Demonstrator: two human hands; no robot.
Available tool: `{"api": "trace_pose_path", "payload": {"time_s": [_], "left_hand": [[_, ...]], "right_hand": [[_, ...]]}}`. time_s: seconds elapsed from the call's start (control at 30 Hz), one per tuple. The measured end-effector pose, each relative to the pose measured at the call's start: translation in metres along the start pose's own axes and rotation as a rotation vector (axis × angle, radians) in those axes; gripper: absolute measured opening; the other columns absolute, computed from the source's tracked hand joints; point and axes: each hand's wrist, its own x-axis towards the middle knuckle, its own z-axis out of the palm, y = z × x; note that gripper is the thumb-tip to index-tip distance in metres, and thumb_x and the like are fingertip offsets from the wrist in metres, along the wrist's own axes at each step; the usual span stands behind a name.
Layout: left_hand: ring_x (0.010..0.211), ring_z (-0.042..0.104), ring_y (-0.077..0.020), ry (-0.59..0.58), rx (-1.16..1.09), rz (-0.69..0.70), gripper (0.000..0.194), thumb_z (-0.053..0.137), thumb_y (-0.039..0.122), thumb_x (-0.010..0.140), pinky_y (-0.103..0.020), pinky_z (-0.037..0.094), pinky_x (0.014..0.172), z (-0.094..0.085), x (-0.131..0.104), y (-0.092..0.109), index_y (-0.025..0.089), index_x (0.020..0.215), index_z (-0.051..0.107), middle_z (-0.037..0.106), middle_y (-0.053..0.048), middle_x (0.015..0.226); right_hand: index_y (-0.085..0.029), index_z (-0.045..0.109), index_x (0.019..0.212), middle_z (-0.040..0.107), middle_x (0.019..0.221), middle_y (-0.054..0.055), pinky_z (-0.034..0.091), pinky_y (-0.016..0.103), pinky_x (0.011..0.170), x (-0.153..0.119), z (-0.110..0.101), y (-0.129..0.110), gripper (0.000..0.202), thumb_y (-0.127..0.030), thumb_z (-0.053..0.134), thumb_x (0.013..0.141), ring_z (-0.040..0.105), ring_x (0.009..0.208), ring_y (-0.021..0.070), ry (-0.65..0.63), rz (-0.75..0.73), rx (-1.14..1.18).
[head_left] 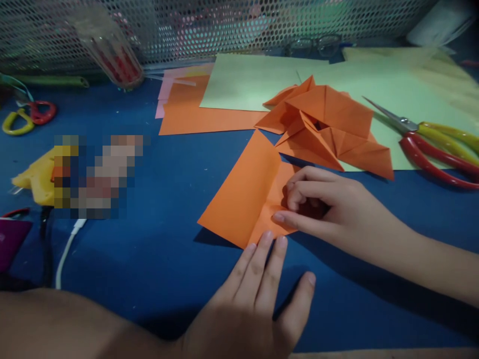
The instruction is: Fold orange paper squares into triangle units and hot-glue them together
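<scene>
An orange sheet of paper (pixel 239 184) with a crease down it lies on the blue table in front of me, its left panel lifted at an angle. My left hand (pixel 258 299) is open, fingers stretched out, with the fingertips at the paper's near edge and the thumb apart from it. On the sheet's right part, my right hand (pixel 325 204) has curled fingers and a thumb closing at the paper; the palm side and the paper under it are hidden. Several folded orange paper pieces (pixel 329 114) are heaped just beyond.
Scissors with red and yellow handles (pixel 419 130) lie at the right on pale green paper (pixel 422 94). Flat orange paper (pixel 209 117) lies behind. Far left are another pair of scissors (pixel 32 114), a glass jar (pixel 116 60), a yellow object (pixel 41 174) and a white cable (pixel 65 254).
</scene>
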Motion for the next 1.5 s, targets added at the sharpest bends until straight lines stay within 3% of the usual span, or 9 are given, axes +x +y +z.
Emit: {"api": "trace_pose_path", "payload": {"time_s": [0.2,0.43,0.6,1.0,1.27,1.5], "left_hand": [[0.132,0.07,-0.035,-0.022,0.013,0.061,0.037,0.053,0.029,0.108,-0.047,0.058,0.109,-0.0036,-0.0016,-0.0035,0.018,0.142,0.061,0.075,-0.015,0.137],[0.127,0.073,-0.036,0.033,0.03,0.065,0.036,0.053,0.026,0.109,-0.049,0.06,0.108,-0.0004,-0.0024,-0.0025,0.013,0.143,0.061,0.077,-0.017,0.133],[0.121,0.077,-0.0327,0.054,0.067,0.096,0.034,0.053,0.022,0.11,-0.047,0.063,0.105,-0.0006,-0.003,-0.0032,0.013,0.142,0.062,0.081,-0.012,0.124],[0.125,0.074,-0.0305,0.054,0.09,0.087,0.034,0.053,0.023,0.112,-0.044,0.06,0.11,-0.0049,-0.0062,-0.0046,0.013,0.143,0.061,0.079,-0.009,0.128],[0.125,0.075,-0.0301,0.044,0.065,0.106,0.032,0.054,0.024,0.112,-0.044,0.059,0.111,-0.0058,-0.0042,-0.0064,0.015,0.141,0.064,0.079,-0.008,0.131],[0.128,0.073,-0.035,0.117,0.003,0.06,0.028,0.059,0.028,0.11,-0.052,0.06,0.109,-0.0006,-0.004,-0.0065,0.02,0.135,0.069,0.079,-0.007,0.131]], "right_hand": [[-0.021,0.059,0.068,0.058,0.08,0.002,0.044,0.023,0.046,0.0,0.0,0.001,0.034,-0.04,0.073,0.093,0.056,0.057,0.0094,-0.003,-0.001,-0.012],[-0.022,0.06,0.066,0.06,0.081,0.003,0.045,0.025,0.048,0.0001,-0.0015,0.002,0.037,-0.044,0.073,0.092,0.057,0.06,0.0114,-0.021,0.023,-0.011],[-0.022,0.061,0.065,0.061,0.08,0.003,0.045,0.026,0.048,0.0005,-0.0016,0.0019,0.039,-0.047,0.073,0.092,0.058,0.06,0.0122,-0.022,0.039,-0.013],[-0.023,0.062,0.064,0.06,0.079,0.002,0.043,0.028,0.049,-0.0001,-0.0007,0.0019,0.043,-0.055,0.076,0.088,0.058,0.06,0.0131,-0.025,0.118,-0.004],[-0.025,0.062,0.063,0.06,0.077,0.003,0.043,0.029,0.048,0.0007,-0.0009,0.0023,0.04,-0.052,0.077,0.087,0.058,0.059,0.0147,-0.015,0.103,0.009],[-0.024,0.061,0.062,0.06,0.079,0.003,0.045,0.029,0.049,0.0002,-0.0023,0.0021,0.041,-0.054,0.078,0.087,0.059,0.061,0.0145,-0.029,0.107,0.019]]}}
